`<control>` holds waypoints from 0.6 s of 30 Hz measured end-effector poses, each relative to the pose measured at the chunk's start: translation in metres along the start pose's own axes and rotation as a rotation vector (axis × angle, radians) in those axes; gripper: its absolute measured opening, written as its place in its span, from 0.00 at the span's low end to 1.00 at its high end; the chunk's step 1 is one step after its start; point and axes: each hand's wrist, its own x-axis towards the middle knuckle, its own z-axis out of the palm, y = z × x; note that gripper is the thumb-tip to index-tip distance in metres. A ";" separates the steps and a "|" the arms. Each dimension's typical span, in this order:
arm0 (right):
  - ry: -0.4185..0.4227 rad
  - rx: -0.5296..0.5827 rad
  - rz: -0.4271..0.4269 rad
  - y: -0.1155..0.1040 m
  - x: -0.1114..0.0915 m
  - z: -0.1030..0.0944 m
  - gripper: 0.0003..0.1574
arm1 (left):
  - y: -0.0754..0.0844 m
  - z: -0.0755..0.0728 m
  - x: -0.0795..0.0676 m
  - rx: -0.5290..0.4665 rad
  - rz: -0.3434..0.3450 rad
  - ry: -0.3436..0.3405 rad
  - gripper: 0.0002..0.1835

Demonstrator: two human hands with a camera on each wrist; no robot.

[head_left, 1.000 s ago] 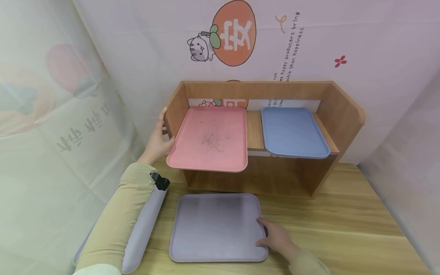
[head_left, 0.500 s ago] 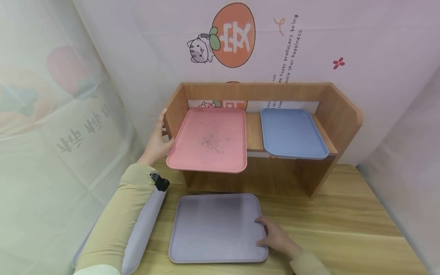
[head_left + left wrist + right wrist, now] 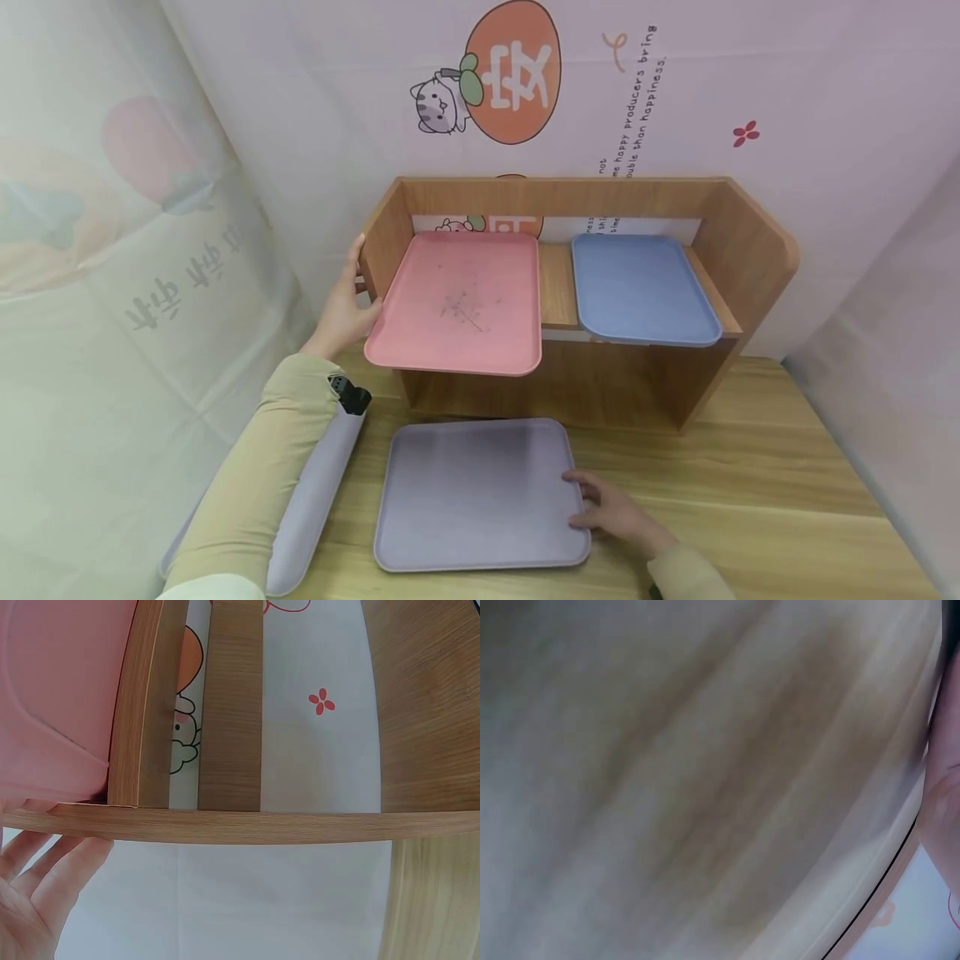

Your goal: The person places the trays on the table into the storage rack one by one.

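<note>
My left hand (image 3: 343, 312) grips the left side panel (image 3: 385, 237) of a wooden shelf, fingers outside and thumb at the edge of a pink tray (image 3: 487, 333). In the left wrist view, the fingers (image 3: 64, 877) lie against the panel's outer face. A lavender tray (image 3: 480, 500) lies in front of the shelf. My right hand (image 3: 618, 515) holds its right rim, with a finger and the thumb over the edge; the remaining fingers are mostly hidden. The right wrist view shows part of this hand (image 3: 943, 802) beside a blurred wood-grain surface.
A blue tray (image 3: 645, 292) rests on the right of the upper shelf board (image 3: 556, 287), its front overhanging. A long lavender object (image 3: 315, 500) lies partly hidden by my left forearm. Printed cloth (image 3: 675, 100) hangs behind the wooden table (image 3: 787, 467).
The lavender tray and my right hand have shifted slightly to the right. My left hand keeps its place on the shelf, and the pink and blue trays stay put.
</note>
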 end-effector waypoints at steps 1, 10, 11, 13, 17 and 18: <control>-0.002 0.006 0.015 0.001 0.000 -0.001 0.44 | 0.000 0.000 0.000 0.001 -0.002 0.000 0.52; -0.020 0.045 0.044 0.004 -0.002 -0.007 0.45 | 0.001 0.000 0.000 0.010 -0.023 -0.009 0.52; -0.025 0.055 0.040 0.005 -0.002 -0.009 0.45 | 0.001 0.000 0.000 0.010 -0.023 -0.009 0.52; -0.036 0.074 0.030 0.006 -0.004 -0.011 0.46 | 0.000 -0.001 0.001 0.009 -0.024 -0.009 0.52; -0.050 0.110 0.021 0.007 -0.008 -0.017 0.47 | 0.000 -0.001 0.001 0.005 -0.025 -0.010 0.52; -0.053 0.120 0.016 0.007 -0.009 -0.019 0.48 | -0.001 -0.001 0.001 0.004 -0.026 -0.010 0.52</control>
